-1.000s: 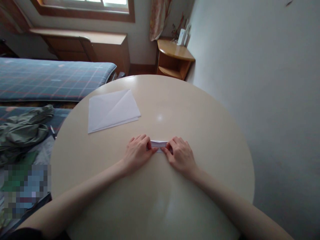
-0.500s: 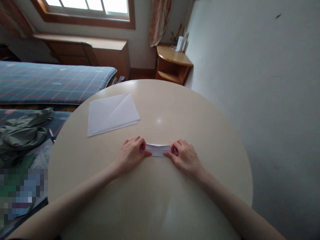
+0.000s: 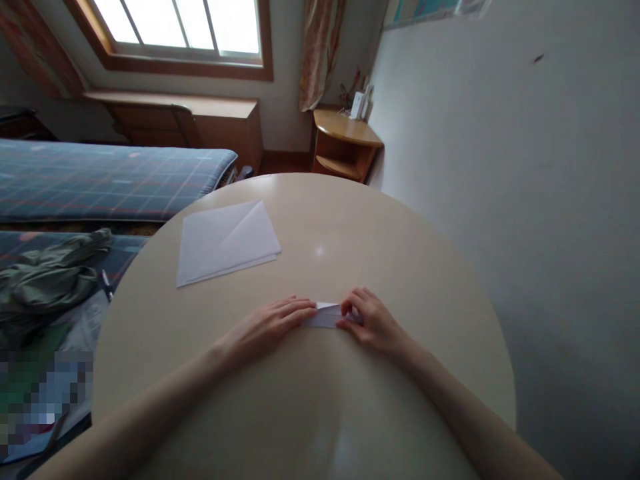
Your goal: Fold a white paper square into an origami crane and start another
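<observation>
A narrow strip of folded white paper (image 3: 326,317) lies on the round cream table (image 3: 320,393) in front of me. Over its left end my left hand (image 3: 273,323) rests flat, fingers stretched out and pressing down. My right hand (image 3: 370,321) pinches the right end between thumb and curled fingers. Between the hands only the middle of the strip shows, its far edge slightly raised; both ends are covered.
Larger folded white sheets (image 3: 227,243) lie at the table's far left. Beds with plaid mattresses (image 3: 115,183) stand to the left, a crumpled grey-green garment (image 3: 50,277) on the nearer one. A white wall (image 3: 560,220) rises to the right; a wooden corner shelf (image 3: 345,130) stands behind.
My left hand has gone from pinching the strip's left end to lying flat across it. The right hand keeps its pinch. The view has tilted up a little.
</observation>
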Available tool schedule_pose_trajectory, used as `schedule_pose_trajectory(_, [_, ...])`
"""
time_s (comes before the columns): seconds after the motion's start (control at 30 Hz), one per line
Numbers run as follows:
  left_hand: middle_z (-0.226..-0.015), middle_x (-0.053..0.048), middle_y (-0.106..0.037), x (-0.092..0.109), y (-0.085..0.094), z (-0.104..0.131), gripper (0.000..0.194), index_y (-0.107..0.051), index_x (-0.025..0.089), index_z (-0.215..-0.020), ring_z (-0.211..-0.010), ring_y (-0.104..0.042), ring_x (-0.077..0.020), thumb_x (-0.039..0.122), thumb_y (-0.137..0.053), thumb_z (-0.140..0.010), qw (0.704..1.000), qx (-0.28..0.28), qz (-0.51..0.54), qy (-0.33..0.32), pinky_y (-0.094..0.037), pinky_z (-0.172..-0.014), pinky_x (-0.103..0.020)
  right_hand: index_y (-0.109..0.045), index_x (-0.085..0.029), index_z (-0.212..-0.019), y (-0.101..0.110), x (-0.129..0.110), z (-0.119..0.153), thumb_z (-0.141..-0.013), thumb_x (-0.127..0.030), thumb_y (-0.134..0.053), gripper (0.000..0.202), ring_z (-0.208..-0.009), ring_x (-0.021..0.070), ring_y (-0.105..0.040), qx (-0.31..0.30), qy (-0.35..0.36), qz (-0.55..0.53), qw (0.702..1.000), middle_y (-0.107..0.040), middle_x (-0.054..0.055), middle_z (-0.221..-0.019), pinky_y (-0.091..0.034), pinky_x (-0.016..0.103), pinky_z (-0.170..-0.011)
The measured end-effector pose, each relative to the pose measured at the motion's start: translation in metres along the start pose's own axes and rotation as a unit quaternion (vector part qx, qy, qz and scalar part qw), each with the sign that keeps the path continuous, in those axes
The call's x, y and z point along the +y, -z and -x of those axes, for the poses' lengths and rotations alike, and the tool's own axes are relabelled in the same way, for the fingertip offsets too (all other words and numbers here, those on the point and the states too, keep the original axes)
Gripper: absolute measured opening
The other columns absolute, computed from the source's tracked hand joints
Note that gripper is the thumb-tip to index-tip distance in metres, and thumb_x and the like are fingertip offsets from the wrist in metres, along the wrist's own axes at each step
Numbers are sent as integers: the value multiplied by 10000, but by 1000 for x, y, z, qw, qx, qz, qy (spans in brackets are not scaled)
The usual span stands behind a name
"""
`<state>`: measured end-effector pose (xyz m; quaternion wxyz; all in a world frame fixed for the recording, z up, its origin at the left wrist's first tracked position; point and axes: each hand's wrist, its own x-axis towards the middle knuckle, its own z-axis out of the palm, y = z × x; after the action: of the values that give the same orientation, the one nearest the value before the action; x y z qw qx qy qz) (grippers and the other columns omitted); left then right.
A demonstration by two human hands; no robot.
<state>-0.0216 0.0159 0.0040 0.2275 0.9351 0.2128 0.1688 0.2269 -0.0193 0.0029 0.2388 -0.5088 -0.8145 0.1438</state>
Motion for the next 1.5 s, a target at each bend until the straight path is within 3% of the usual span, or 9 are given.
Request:
schedule_pose_trajectory(0.07, [-1328, -48, -494, 0, 1, 1, 429, -407, 260, -1312, -1238, -440, -165, 113, -377, -909, 1000, -9, -8, -1, -338, -1068, -382, -565, -194, -839, 0, -1, 0, -791, -199, -607, 63, -839, 191, -526, 14, 46, -23, 999, -604, 61, -874, -450, 332, -747])
schedule_pose_trajectory(0.2, [-1286, -86, -535, 0, -1, 1, 383, -434, 206, -1296, -1191, -495, -173, 150, -391, -920, 999, 30, -36, -27, -390, -1037, -378, -562, -212, -1106, -2, -6, 1, -852, -120, -463, 288, -1044, 190, -529, 3, 130, -46, 990, -612, 83, -1120, -458, 369, -890])
schedule_pose_trajectory(0.3, [-1213, -92, -593, 0, -3, 0, 311, -514, 176, -1220, -1136, -541, -179, 187, -430, -920, 995, 70, -46, -52, -462, -974, -336, -527, -213, -1210, -3, -9, 2, -867, -92, -404, 384, -1119, 178, -521, -19, 168, -40, 985, -602, 76, -1195, -458, 363, -933])
schedule_pose_trajectory(0.43, [-1119, -60, -647, 0, -5, -1, 265, -570, 181, -1150, -1040, -587, -174, 196, -425, -928, 991, 92, -70, -70, -517, -894, -309, -541, -196, -1209, -4, -12, 3, -873, -133, -436, 357, -1111, 191, -541, -24, 180, -13, 983, -614, 79, -1187, -470, 371, -935])
schedule_pose_trajectory(0.77, [-993, -74, -679, -2, -10, 0, 211, -585, 154, -1079, -889, -632, -150, 182, -486, -895, 973, 176, -76, -125, -557, -769, -252, -565, -174, -1134, -13, -6, 6, -871, -148, -476, 279, -1009, 179, -604, 35, 188, -19, 981, -666, 83, -1079, -519, 334, -865])
schedule_pose_trajectory(0.93, [-920, -54, -697, 1, -7, -5, 179, -589, 128, -1025, -867, -636, -158, 142, -466, -896, 964, 176, -117, -163, -561, -783, -262, -563, -193, -1157, -10, -6, 5, -865, -131, -463, 316, -1028, 192, -590, 25, 224, 31, 974, -659, 69, -1108, -520, 353, -853])
schedule_pose_trajectory(1.07, [-900, -48, -698, 4, -8, -5, 156, -608, 121, -951, -855, -635, -163, 131, -464, -891, 962, 171, -143, -158, -568, -759, -258, -585, -164, -1123, -9, -8, 4, -855, -109, -443, 309, -1024, 211, -588, 17, 254, 71, 965, -654, 78, -1118, -522, 372, -832])
schedule_pose_trajectory(1.27, [-910, -44, -697, 3, -13, -3, 172, -612, 125, -982, -856, -627, -160, 137, -467, -890, 969, 168, -132, -125, -565, -726, -251, -613, -170, -1069, -10, -8, 4, -848, -110, -474, 267, -1012, 215, -568, 16, 235, 41, 971, -657, 65, -1110, -502, 378, -843])
schedule_pose_trajectory(1.5, [-913, -57, -670, 0, -17, -6, 196, -623, 153, -923, -853, -600, -150, 187, -430, -922, 986, 159, -21, -48, -516, -765, -258, -614, -185, -965, -14, -21, 0, -881, -156, -471, 169, -893, 183, -549, 41, 116, -60, 991, -651, 68, -972, -485, 334, -800])
